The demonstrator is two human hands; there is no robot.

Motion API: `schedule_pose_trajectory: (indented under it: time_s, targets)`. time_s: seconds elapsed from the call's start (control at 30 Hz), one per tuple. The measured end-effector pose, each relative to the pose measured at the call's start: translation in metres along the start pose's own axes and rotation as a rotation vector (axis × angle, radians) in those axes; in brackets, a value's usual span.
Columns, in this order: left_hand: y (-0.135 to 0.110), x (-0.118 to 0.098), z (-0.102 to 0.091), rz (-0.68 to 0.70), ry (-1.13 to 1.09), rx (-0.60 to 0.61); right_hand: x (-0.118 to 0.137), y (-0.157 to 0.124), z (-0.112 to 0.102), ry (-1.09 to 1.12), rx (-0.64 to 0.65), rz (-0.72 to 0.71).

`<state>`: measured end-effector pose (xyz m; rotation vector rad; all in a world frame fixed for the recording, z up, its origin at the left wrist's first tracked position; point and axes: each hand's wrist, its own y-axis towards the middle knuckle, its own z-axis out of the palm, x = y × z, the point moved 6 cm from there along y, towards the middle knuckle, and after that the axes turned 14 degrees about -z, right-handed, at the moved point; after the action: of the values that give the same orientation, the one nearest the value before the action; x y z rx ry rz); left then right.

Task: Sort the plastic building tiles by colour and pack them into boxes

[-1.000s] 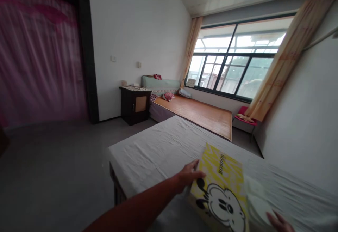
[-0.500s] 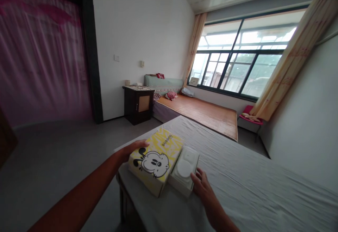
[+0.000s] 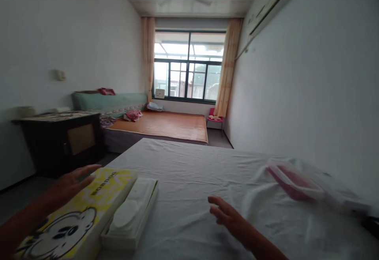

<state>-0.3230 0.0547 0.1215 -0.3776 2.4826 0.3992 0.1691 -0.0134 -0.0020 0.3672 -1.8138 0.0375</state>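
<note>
A yellow and white box point(image 3: 100, 200) printed with a cartoon dog and BOBDOG lies at the left of the cloth-covered table. Over its far left part is my left hand point(image 3: 69, 183), fingers stretched out; whether it touches the lid I cannot tell. Against the box's right side sits a smaller white open box point(image 3: 148, 204) with a round white item point(image 3: 126, 213) inside. My right hand point(image 3: 223, 211) is above the white cloth point(image 3: 183, 185), apart from both boxes, its fingers spread and holding nothing.
A pink container with a clear rim point(image 3: 296, 183) stands on the table's right side, beside a blurred pale object point(image 3: 340, 196). Beyond the table are a bed with an orange mat point(image 3: 168, 123), a dark cabinet point(image 3: 53, 141) and a pink chair point(image 3: 214, 118).
The view has swung right, bringing the pink container into sight. My right hand has let go of the white box and moved right. My left hand's fingers have lifted and stretched out.
</note>
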Motion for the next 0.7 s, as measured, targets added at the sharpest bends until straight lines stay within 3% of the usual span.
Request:
schedule_pose_trajectory:
  time_s: [0.07, 0.13, 0.3, 0.4, 0.47, 0.57, 0.7]
  targets:
    - [-0.002, -0.04, 0.027, 0.078, -0.086, 0.159, -0.009, -0.011, -0.059, -0.042, -0.17, 0.002]
    - [-0.01, -0.087, 0.056, 0.164, -0.129, 0.241, -0.019, -0.025, -0.121, -0.104, -0.357, -0.042]
    - [-0.048, -0.202, 0.141, 0.345, -0.206, 0.516, -0.041, -0.077, -0.277, -0.373, -0.822, -0.047]
    - [-0.076, -0.256, 0.189, 0.421, -0.223, 0.669, -0.04, -0.109, -0.368, -0.727, -1.031, 0.055]
    - [-0.095, -0.282, 0.216, 0.453, -0.232, 0.741, -0.042, -0.125, -0.42, -0.94, -1.073, 0.214]
    - [-0.12, -0.308, 0.25, 0.485, -0.226, 0.822, -0.055, -0.145, -0.48, -1.025, -1.076, 0.451]
    - [-0.144, -0.326, 0.283, 0.499, -0.211, 0.879, -0.076, -0.16, -0.518, -0.906, -1.091, 0.588]
